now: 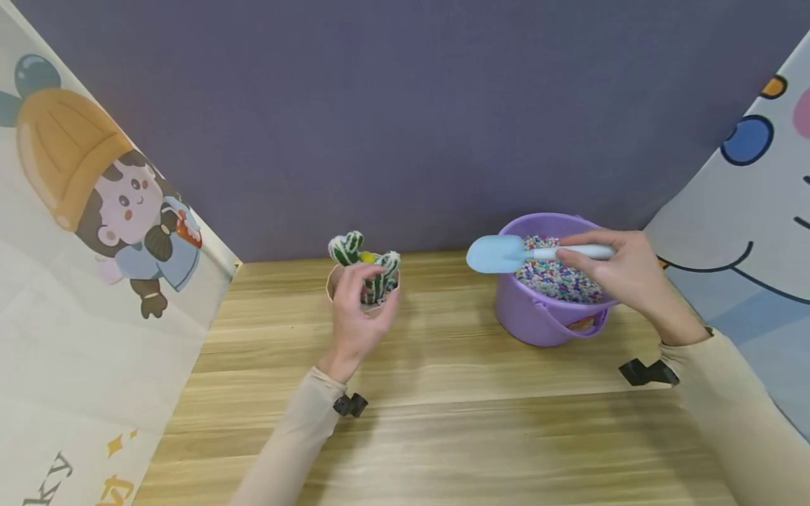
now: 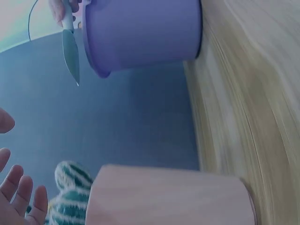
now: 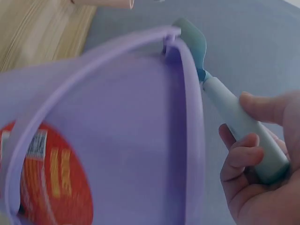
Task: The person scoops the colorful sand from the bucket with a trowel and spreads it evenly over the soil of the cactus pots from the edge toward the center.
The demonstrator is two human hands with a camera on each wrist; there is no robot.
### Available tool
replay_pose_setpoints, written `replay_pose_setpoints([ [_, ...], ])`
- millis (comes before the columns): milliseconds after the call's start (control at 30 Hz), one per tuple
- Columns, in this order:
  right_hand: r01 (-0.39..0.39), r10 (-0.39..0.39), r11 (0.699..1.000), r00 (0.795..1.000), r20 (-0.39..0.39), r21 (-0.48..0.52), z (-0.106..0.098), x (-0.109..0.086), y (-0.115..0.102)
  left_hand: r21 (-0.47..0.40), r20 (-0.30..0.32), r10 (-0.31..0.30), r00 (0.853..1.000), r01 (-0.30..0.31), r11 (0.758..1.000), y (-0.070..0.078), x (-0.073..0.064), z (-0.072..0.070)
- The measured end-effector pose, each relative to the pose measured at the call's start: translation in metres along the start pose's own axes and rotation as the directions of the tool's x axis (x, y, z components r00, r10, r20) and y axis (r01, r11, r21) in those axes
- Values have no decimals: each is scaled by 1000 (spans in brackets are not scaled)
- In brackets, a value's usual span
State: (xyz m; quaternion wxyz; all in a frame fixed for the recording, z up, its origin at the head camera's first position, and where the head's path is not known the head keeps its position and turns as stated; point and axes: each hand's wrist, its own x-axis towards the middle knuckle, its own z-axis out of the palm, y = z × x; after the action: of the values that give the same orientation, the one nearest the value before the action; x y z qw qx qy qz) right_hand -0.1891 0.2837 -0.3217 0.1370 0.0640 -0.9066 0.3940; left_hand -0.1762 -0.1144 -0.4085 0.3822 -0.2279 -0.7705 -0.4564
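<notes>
A light blue toy shovel [image 1: 496,254] lies level above the purple bucket [image 1: 525,320], its scoop pointing left past the rim. My right hand [image 1: 635,270] grips its handle [image 3: 243,126] between thumb and curled fingers. Small multicoloured beads [image 1: 557,282] fill much of the bucket. Further left stands a potted cactus [image 1: 346,247], green with white fuzzy stripes, in a pale pink pot [image 2: 168,197]. Over the pot's near side is my left hand [image 1: 361,316], thumb and fingers loosely bent and apart with nothing between them. Those fingertips are close beside the cactus in the left wrist view.
A wood-grain table [image 1: 443,443] carries the pot and bucket. Behind them rises a dark blue-grey wall [image 1: 430,126], with printed panels [image 1: 57,337] at either side. The bucket's handle [image 3: 61,89] hangs down its front, and a red label [image 3: 56,178] shows on its side.
</notes>
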Motion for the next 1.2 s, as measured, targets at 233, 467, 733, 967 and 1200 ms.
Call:
replay_pose_setpoints([
  [233,-25,25,1000,1000,-18,-9,-15,-1,20,17,125,-31,992,29,999,12,0,17],
  [467,-61,59,997,997,-44,-44,-35,-6,37,25,294,-110,950,108,994,24,-1,37],
  [733,-128,127,989,992,-15,-71,-53,-10,56,61,461,-254,851,254,965,33,-1,62],
  [967,-98,93,981,995,-39,-164,-58,-15,72,120,554,-317,770,303,945,38,-4,86],
  [1200,-104,96,957,994,-43,-270,-81,-19,85,159,588,-324,741,287,945,45,4,108],
])
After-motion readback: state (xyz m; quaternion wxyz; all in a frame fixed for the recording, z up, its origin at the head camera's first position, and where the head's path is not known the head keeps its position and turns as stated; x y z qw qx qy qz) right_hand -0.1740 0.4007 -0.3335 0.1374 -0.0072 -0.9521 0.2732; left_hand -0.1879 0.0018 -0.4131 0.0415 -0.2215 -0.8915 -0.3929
